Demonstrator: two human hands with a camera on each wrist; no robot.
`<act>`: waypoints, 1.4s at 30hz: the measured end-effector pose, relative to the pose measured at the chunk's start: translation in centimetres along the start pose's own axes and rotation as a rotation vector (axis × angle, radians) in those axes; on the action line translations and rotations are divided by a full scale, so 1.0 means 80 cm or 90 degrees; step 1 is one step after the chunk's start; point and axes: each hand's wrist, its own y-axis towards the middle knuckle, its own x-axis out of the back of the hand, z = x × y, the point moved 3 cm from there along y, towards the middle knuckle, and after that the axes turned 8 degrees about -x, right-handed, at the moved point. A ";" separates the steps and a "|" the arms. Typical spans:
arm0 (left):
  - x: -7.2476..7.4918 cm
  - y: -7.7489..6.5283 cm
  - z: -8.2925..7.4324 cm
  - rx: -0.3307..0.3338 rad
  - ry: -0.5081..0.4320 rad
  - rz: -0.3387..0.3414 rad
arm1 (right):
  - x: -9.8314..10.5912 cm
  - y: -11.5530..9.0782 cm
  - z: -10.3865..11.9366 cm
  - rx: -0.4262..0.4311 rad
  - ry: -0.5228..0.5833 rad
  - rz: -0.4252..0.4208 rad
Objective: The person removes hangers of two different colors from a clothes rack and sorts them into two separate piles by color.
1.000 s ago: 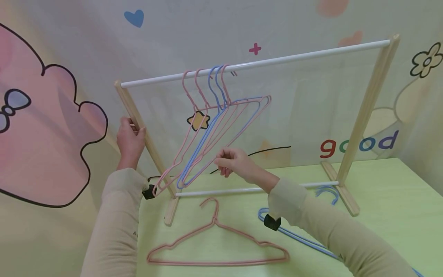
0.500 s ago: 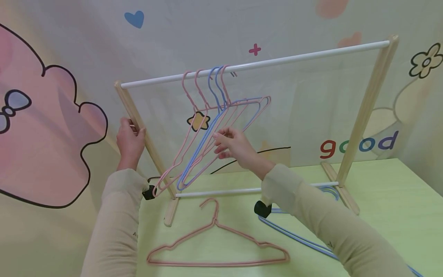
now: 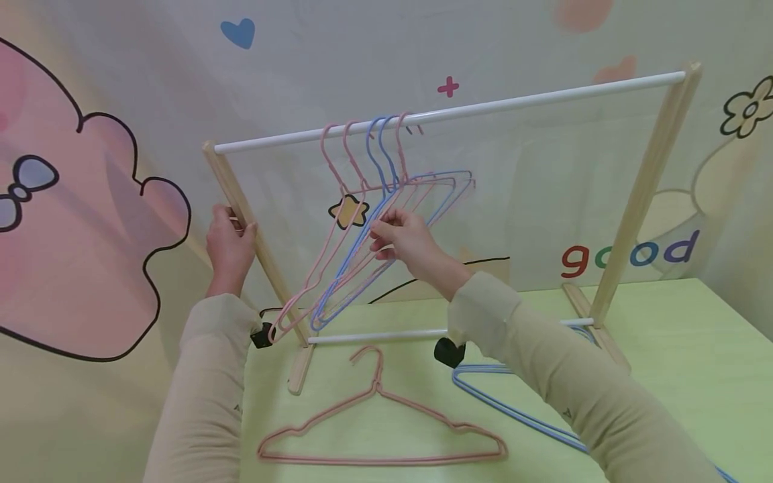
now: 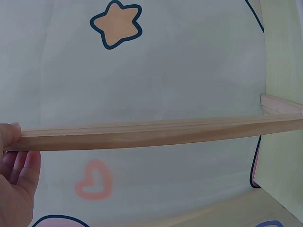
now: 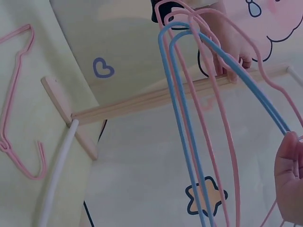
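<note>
Since a second ago the right hand [image 3: 406,243] has risen from low in front of the rack's lower white rod [image 3: 377,335] to the bunch of hanging hangers [image 3: 386,221], where its thumb and curled fingers now pinch the wires of the nearer ones. Which of the wires sit inside the pinch cannot be told. Five hangers, three pink and two blue, hang by their hooks from the top white rod [image 3: 543,100], left of its middle, and all tilt with their low ends down toward the left post [image 3: 253,235]. The left hand [image 3: 229,247] has not shifted: it grips that slanted wooden post about halfway up, fingers wrapped behind it and thumb in front, as the left wrist view confirms. In the right wrist view the blue and pink wire loops run past the fingertips [image 5: 289,184] at the right edge.

On the green table [image 3: 664,349], near the person, a pink hanger [image 3: 380,429] lies flat, hook pointing to the far side. To its right blue hangers [image 3: 513,402] lie partly under the right sleeve [image 3: 574,396]. The right post [image 3: 646,181] stands at the far right of the table. Behind the rack a wall bears a star, hearts and the word "good".
</note>
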 end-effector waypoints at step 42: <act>-0.001 0.000 0.001 0.003 0.001 0.006 | 0.177 -0.146 0.027 -0.058 -0.355 0.117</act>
